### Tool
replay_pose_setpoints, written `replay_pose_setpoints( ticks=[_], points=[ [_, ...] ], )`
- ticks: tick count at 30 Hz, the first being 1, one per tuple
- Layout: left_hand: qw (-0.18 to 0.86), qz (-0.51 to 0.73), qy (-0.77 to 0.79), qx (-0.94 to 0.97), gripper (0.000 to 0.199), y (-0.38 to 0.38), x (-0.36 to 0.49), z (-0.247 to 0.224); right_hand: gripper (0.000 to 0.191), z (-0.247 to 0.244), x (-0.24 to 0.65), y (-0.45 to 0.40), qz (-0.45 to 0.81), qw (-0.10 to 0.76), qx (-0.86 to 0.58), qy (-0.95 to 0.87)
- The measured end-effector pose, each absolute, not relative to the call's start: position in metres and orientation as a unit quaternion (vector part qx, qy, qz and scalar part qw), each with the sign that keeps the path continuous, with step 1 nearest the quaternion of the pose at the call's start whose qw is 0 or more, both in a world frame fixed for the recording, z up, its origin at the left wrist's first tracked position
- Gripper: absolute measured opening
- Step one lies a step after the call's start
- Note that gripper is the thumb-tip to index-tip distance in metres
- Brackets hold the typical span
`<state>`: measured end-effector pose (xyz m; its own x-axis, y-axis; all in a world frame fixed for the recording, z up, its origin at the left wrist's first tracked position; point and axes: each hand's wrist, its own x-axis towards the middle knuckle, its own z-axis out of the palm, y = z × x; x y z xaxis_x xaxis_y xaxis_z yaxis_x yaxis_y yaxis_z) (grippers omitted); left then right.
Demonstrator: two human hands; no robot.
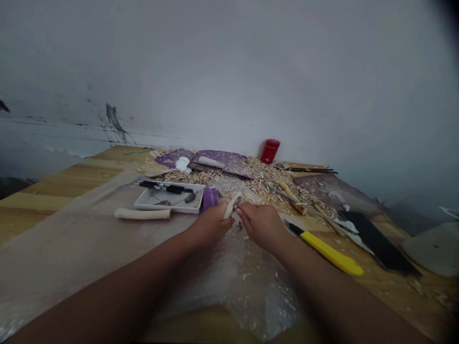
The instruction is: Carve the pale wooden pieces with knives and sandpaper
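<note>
**A:** hands status?

**B:** Left hand (211,225) and right hand (261,226) are working close together, almost touching, both pinching one pale carved wooden piece (233,205) between them.

**A:** where's the piece sitting?

**B:** Off the table, held up at the fingertips above a sheet of bubble wrap (229,282). It's curving up and to the right. Its lower end is hidden behind the fingers, so I can't tell exactly which fingers are bearing on it.

**A:** what's close by?

**B:** A yellow utility knife (332,253) is lying just beside the right hand, not being touched. Ahead of the left hand, a purple item (210,198) is standing beside a white tray (168,199) holding black pens (165,188). Further left, a long pale carved stick (142,213) is lying on a brown paper sheet (71,248).

**A:** rest of the bench?

**B:** Wood shavings (260,179) are piling up across the wooden table (46,203), around purple packets (222,160). A long thin metal tool (283,192) is lying in them. A red canister (269,151) is standing upright by the wall, and a black flat board (380,241) is lying at the right.
</note>
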<state>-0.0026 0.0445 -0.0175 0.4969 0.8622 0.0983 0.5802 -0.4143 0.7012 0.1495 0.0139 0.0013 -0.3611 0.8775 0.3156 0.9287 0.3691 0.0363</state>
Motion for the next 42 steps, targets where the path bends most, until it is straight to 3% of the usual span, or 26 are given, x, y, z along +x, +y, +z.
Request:
replay_pose_setpoints(
  ticks=[12, 18, 36, 42],
  points=[
    [0.304, 0.217, 0.463, 0.804, 0.017, 0.0422, -0.0025, -0.0176, 0.033, 0.0047, 0.1563, 0.0198, -0.157, 0.133, -0.613, -0.763],
    [0.322, 0.246, 0.427, 0.808, 0.018, 0.0456, -0.0029, -0.0207, 0.029, 0.0005, 0.1509, 0.0165, -0.146, 0.132, -0.553, -0.809],
    [0.343, 0.231, 0.447, 0.793, 0.021, 0.0427, -0.0027, -0.0159, 0.036, 0.0029, 0.155, 0.02, -0.186, 0.127, -0.606, -0.763],
    [0.34, 0.253, 0.436, 0.794, 0.024, 0.043, -0.0031, -0.0156, 0.031, 0.0019, 0.1536, 0.017, -0.17, 0.12, -0.547, -0.811]
  ],
)
